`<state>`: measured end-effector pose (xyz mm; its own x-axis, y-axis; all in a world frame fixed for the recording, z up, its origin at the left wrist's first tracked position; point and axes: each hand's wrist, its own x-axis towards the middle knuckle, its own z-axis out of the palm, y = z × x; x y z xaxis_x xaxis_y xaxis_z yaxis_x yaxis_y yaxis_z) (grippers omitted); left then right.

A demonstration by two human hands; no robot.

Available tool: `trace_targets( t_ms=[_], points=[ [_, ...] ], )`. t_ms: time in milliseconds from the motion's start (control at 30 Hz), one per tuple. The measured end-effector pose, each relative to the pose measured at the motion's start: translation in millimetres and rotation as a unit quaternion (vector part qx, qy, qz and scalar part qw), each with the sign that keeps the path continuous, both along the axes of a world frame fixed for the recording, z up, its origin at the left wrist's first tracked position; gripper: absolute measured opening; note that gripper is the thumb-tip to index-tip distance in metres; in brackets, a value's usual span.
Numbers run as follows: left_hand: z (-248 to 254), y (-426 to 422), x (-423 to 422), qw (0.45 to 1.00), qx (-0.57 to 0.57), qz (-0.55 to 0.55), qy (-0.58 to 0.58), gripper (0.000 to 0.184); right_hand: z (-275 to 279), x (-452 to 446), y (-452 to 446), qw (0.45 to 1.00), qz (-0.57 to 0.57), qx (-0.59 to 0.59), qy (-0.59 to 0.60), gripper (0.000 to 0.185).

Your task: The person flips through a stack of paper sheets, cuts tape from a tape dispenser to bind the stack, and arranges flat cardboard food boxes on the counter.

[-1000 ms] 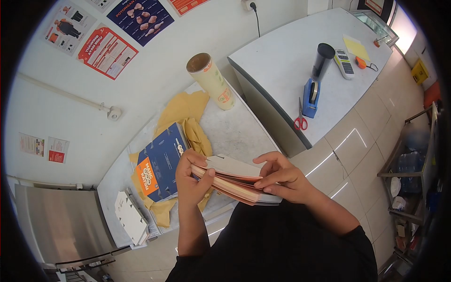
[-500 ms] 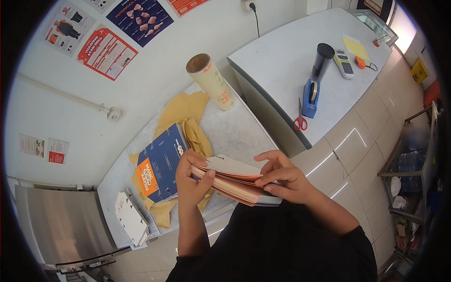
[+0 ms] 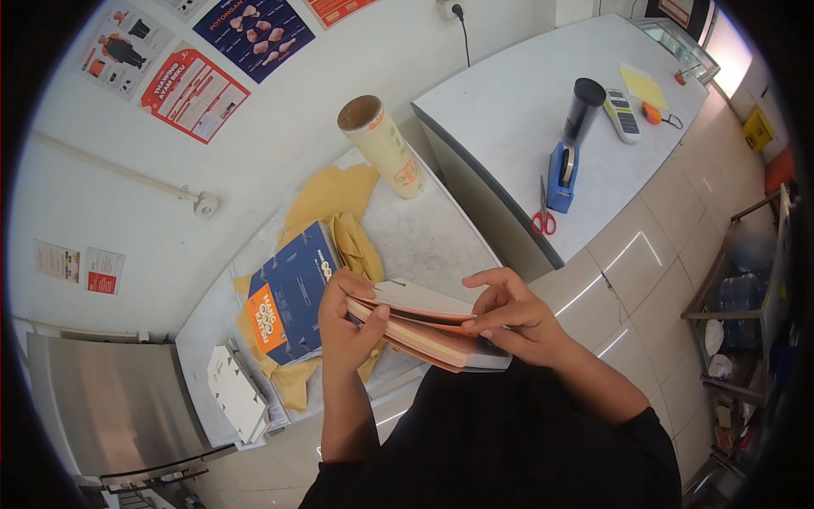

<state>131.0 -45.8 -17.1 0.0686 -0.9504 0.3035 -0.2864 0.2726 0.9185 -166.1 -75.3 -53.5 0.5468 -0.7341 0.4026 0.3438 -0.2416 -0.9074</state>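
Observation:
A stack of flat folded cardboard boxes (image 3: 424,332), pale with orange and dark edges, is held in front of my body. My left hand (image 3: 349,322) grips its left end, thumb on the near side. At the right end, my right hand (image 3: 519,321) pinches an edge between thumb and fingers, and a dark gap shows between the layers there. Left of my hands, a blue pile of printed flat boxes (image 3: 292,284) with an orange panel lies on crumpled brown paper (image 3: 326,199). A smaller white flat stack (image 3: 236,386) lies at the table's left end.
A roll of printed film (image 3: 386,153) stands upright on the table (image 3: 415,233). On the counter (image 3: 500,93) are red-handled scissors (image 3: 543,212), a blue tape dispenser (image 3: 562,182), a black cup (image 3: 582,110), a card terminal (image 3: 621,116) and an orange tape measure (image 3: 651,113).
The top layers at my right hand have parted slightly, and more dark and orange surface shows between them. My right fingers shifted a little; my left hand keeps its grip.

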Motion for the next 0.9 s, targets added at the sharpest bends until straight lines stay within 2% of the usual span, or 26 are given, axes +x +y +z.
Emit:
trace_targets(
  t_ms=[133, 233, 433, 900],
  points=[
    [0.0, 0.3, -0.4, 1.0, 0.0, 0.001, 0.0, 0.027, 0.6, 1.0, 1.9, 1.0, -0.004, 0.024, -0.017, 0.037],
    [-0.1, 0.4, -0.5, 1.0, -0.003, 0.001, -0.001, 0.027, -7.1, 2.3, -1.6, 0.999, 0.012, -0.04, -0.025, 0.033],
    [1.1, -0.1, 0.9, 1.0, -0.007, 0.002, -0.024, 0.026, 1.1, 0.5, 2.0, 1.0, 0.02, -0.007, -0.016, 0.027],
    [-0.2, -0.8, 0.9, 1.0, -0.002, -0.006, -0.005, 0.026, -1.5, 0.3, 2.3, 0.999, 0.04, 0.029, -0.012, 0.027]
  ],
)
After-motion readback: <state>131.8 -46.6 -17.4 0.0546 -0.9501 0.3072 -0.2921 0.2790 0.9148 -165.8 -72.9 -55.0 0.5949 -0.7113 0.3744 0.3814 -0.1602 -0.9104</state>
